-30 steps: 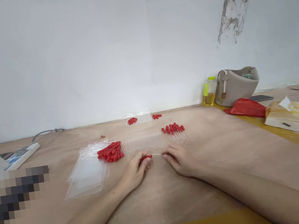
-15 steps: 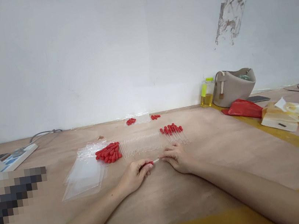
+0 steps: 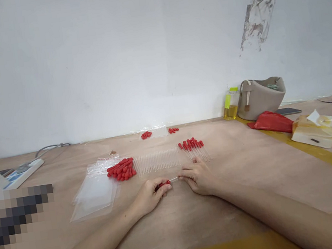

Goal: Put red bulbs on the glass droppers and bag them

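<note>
Left hand (image 3: 151,193) had its fingers pinching a red bulb (image 3: 168,182), right hand (image 3: 200,178) pinching the clear tube (image 3: 174,179) poking out toward 3 o'clock. Both had slid a bit toward 6 within a second and less tube showed, so probably seated deeper imo.

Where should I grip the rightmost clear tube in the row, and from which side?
Pinch the rightmost clear tube by its near end, probably best from the near side, slightly above. It is slim and lies lengthwise away from the person; neighbouring tubes lie close on its left and the red-bulbed droppers on its right, leaving less room sideways.
</note>
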Demonstrator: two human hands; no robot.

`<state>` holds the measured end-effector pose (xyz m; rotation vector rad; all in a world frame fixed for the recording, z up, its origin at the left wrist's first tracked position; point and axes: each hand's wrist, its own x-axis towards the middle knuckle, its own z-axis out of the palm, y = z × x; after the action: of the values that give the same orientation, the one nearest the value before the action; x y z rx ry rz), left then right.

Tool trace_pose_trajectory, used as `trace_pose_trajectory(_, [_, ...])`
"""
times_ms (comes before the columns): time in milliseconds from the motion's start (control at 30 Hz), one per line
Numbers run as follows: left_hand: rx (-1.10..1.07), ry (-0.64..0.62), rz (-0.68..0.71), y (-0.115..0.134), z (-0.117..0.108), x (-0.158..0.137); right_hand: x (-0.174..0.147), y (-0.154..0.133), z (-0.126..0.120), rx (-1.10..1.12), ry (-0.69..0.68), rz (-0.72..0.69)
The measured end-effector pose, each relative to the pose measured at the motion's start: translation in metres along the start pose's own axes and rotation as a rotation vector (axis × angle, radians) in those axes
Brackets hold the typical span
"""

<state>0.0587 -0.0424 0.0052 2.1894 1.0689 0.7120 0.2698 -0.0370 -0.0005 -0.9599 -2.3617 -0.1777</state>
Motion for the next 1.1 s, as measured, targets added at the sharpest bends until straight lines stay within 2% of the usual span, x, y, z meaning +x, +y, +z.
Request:
trace_pose_trajectory(133, [-0.036,-0.01,0.006,0.001,0.0,-0.001,0.001,0.007,-0.003,-0.014,-0.021,-0.063])
trace_pose_trajectory(267, [-0.052,-0.014,0.005,0.0,0.0,0.0,0.001,0.01,-0.003,-0.168,-0.003,-0.19])
trace_pose_trajectory(333, [-0.046,-0.014,-0.007,0.0,0.0,0.0,0.001,0.007,-0.002,-0.213,-0.009,-0.209])
trace_pose_trajectory(500, [0.021,-0.023,-0.006,0.0,-0.001,0.0,0.002,-0.008,0.0,-0.042,-0.02,-0.038])
trace_pose_trajectory(667, [0.108,-0.039,0.047,-0.001,-0.001,-0.001,0.005,-0.019,-0.003,0.126,-0.154,0.121])
trace_pose_trajectory(800, [0.141,-0.047,0.08,-0.002,0.0,-0.001,0.008,-0.023,-0.005,0.199,-0.221,0.192])
trace_pose_trajectory(900, [0.128,-0.028,0.074,-0.002,-0.001,0.0,0.01,-0.022,-0.007,0.183,-0.234,0.182])
trace_pose_trajectory(1000, [0.07,0.004,0.075,-0.002,-0.001,0.001,0.009,-0.022,-0.013,0.111,-0.234,0.08])
trace_pose_trajectory(1100, [-0.014,0.092,0.082,-0.006,-0.004,0.002,0.007,-0.02,-0.021,0.067,-0.223,0.048])
